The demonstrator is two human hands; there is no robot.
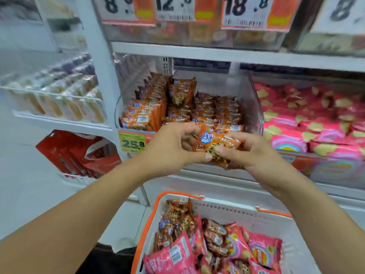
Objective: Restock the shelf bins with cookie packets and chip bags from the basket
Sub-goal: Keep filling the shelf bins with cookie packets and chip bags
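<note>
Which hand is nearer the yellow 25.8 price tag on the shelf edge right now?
Left. The left hand sits just right of the yellow 25.8 price tag, gripping the cookie packets. The right hand grips the packets' far side, farther right.

Two bare forearms came in from seven and five o'clock, with no sleeves, watch, bands or rings showing on them. The left hand (173,149) and the right hand (250,153) were gloveless, with short, plain, unpainted nails. At six o'clock, beside the left forearm, lay a dark patch with a pale rounded shape above it, maybe clothing and a shoe, too blurred to tell
</note>
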